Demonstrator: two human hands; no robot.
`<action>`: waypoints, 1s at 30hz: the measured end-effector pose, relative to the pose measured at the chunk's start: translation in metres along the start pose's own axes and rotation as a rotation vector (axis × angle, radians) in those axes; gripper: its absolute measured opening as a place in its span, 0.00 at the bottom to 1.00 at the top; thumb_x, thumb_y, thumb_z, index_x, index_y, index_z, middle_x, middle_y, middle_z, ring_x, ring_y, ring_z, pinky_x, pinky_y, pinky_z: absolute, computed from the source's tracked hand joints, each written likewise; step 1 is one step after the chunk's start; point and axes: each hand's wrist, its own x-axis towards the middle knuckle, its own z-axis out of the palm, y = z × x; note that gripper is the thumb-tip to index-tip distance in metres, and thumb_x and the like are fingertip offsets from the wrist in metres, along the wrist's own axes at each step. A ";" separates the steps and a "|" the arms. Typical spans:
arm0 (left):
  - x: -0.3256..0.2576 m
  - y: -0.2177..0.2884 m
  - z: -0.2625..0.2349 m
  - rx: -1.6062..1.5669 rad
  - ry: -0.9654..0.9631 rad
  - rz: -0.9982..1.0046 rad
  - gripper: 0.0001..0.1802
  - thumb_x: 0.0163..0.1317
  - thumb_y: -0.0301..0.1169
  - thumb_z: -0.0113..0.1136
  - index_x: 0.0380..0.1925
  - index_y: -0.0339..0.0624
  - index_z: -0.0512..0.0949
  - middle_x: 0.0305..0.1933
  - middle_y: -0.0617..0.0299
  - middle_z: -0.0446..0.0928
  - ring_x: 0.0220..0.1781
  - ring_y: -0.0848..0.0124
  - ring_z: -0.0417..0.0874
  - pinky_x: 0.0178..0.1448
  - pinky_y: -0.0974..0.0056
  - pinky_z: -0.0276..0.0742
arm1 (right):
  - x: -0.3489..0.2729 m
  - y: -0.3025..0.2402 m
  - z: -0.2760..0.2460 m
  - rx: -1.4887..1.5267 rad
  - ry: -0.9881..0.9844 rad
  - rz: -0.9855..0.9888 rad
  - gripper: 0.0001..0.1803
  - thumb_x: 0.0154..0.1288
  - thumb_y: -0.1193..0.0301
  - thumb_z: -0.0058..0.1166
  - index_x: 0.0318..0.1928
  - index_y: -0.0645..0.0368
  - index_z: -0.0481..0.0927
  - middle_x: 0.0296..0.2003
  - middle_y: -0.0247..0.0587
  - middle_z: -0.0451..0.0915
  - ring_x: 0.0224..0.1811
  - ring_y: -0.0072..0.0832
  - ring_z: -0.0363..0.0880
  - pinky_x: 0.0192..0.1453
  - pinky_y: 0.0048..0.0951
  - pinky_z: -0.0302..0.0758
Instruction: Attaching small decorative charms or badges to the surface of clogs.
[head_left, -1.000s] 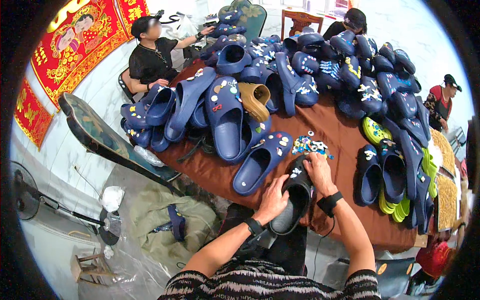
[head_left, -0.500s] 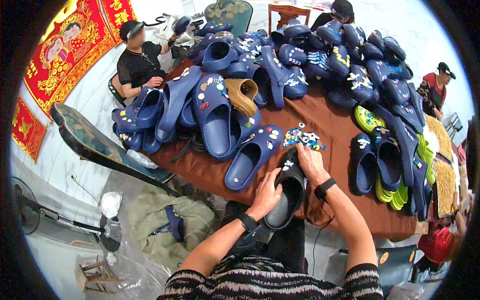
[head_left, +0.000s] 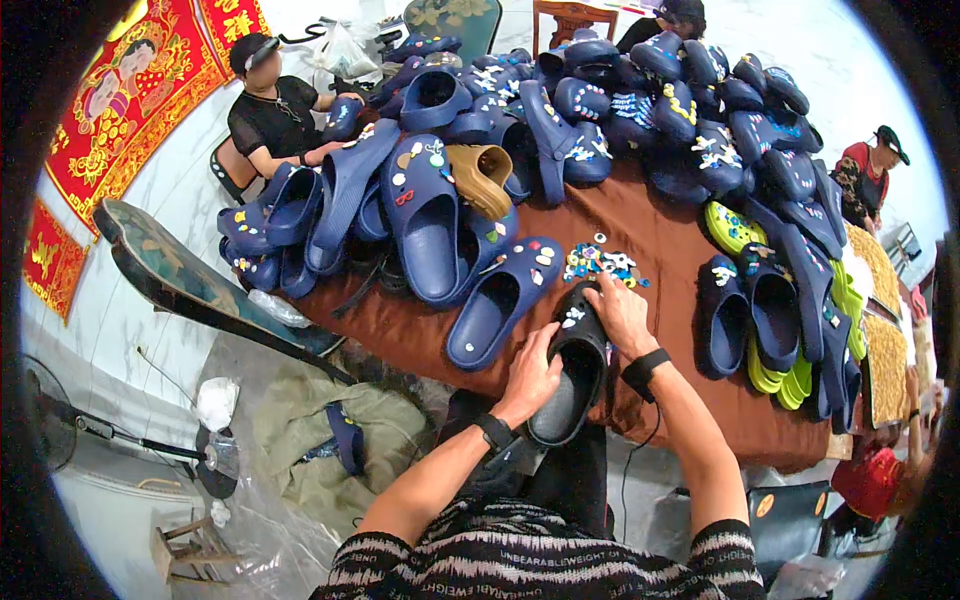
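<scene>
A black clog [head_left: 573, 390] lies tilted at the table's near edge, its toe pointing away from me. My left hand [head_left: 532, 382] grips its left side, the thumb near the opening. My right hand [head_left: 618, 315] is closed over the right of the toe, fingertips pressed on the upper; anything small beneath them is hidden. White charms sit on the upper beside my left fingers. Just beyond the toe is a small pile of colourful shoe charms [head_left: 605, 264]. A blue clog with charms [head_left: 500, 305] rests to the left of my hands.
A large heap of blue clogs [head_left: 625, 110] covers the far side of the brown-covered table [head_left: 640, 215]. A tan clog [head_left: 482, 178] lies left, green clogs [head_left: 735, 228] right. One person [head_left: 275, 110] sits far left, others farther off. A chair [head_left: 215, 290] stands at left.
My right hand has shifted slightly on the clog's toe, fingers now more over the upper. The seated person at far left has lowered a raised clog toward the table.
</scene>
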 end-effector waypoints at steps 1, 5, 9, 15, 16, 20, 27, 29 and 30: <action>-0.001 0.000 -0.002 0.008 -0.015 -0.015 0.29 0.64 0.25 0.53 0.67 0.38 0.65 0.66 0.43 0.70 0.68 0.44 0.71 0.72 0.49 0.67 | -0.001 0.001 0.000 0.066 -0.020 0.058 0.24 0.70 0.49 0.54 0.50 0.57 0.75 0.42 0.55 0.83 0.43 0.52 0.84 0.44 0.53 0.78; -0.004 0.001 -0.005 -0.018 -0.021 -0.021 0.29 0.64 0.25 0.53 0.67 0.39 0.65 0.65 0.43 0.70 0.68 0.44 0.71 0.71 0.49 0.67 | -0.003 0.014 0.005 0.020 -0.004 0.030 0.22 0.72 0.51 0.53 0.47 0.58 0.75 0.40 0.56 0.83 0.42 0.52 0.85 0.43 0.52 0.80; -0.002 0.002 -0.001 -0.009 -0.013 0.014 0.30 0.63 0.26 0.55 0.67 0.40 0.66 0.64 0.44 0.71 0.66 0.43 0.72 0.69 0.47 0.69 | 0.005 0.021 0.021 -0.172 0.040 -0.050 0.11 0.72 0.63 0.50 0.44 0.59 0.74 0.33 0.57 0.83 0.30 0.52 0.85 0.33 0.49 0.81; -0.003 -0.001 -0.001 -0.017 -0.003 0.011 0.29 0.64 0.26 0.52 0.67 0.40 0.65 0.64 0.44 0.71 0.67 0.44 0.72 0.70 0.48 0.68 | 0.009 0.030 0.014 -0.066 -0.019 0.043 0.11 0.69 0.75 0.43 0.50 0.57 0.71 0.31 0.60 0.83 0.35 0.58 0.83 0.37 0.56 0.76; -0.003 -0.001 0.000 -0.013 -0.010 -0.002 0.29 0.64 0.26 0.52 0.67 0.40 0.65 0.64 0.43 0.71 0.67 0.44 0.72 0.70 0.48 0.68 | 0.005 0.032 0.014 -0.052 -0.019 0.050 0.13 0.67 0.77 0.45 0.52 0.56 0.71 0.31 0.61 0.83 0.35 0.58 0.83 0.38 0.57 0.76; -0.002 0.000 -0.003 -0.025 -0.004 -0.006 0.29 0.64 0.25 0.52 0.67 0.41 0.65 0.64 0.43 0.70 0.67 0.44 0.72 0.70 0.49 0.68 | 0.006 0.034 0.014 0.042 0.007 0.066 0.19 0.66 0.79 0.47 0.57 0.54 0.70 0.32 0.62 0.82 0.37 0.59 0.83 0.38 0.57 0.76; 0.000 0.002 -0.003 -0.025 -0.009 0.004 0.30 0.62 0.24 0.55 0.67 0.39 0.65 0.64 0.44 0.70 0.65 0.42 0.72 0.68 0.47 0.70 | 0.022 0.050 0.003 0.250 0.194 0.211 0.13 0.76 0.66 0.43 0.51 0.59 0.76 0.37 0.65 0.82 0.42 0.62 0.80 0.44 0.57 0.74; 0.002 0.001 0.001 -0.033 -0.021 0.006 0.30 0.62 0.24 0.55 0.67 0.39 0.65 0.64 0.44 0.70 0.65 0.42 0.72 0.68 0.47 0.70 | 0.013 0.059 0.004 0.099 0.165 0.153 0.17 0.77 0.58 0.45 0.49 0.59 0.77 0.36 0.61 0.81 0.42 0.59 0.80 0.45 0.54 0.75; 0.001 -0.002 0.000 -0.036 0.000 0.014 0.30 0.62 0.24 0.55 0.66 0.39 0.65 0.63 0.44 0.71 0.65 0.42 0.73 0.68 0.47 0.70 | 0.004 0.042 -0.005 0.068 0.165 0.110 0.19 0.77 0.55 0.46 0.48 0.59 0.77 0.36 0.59 0.81 0.41 0.57 0.80 0.45 0.53 0.76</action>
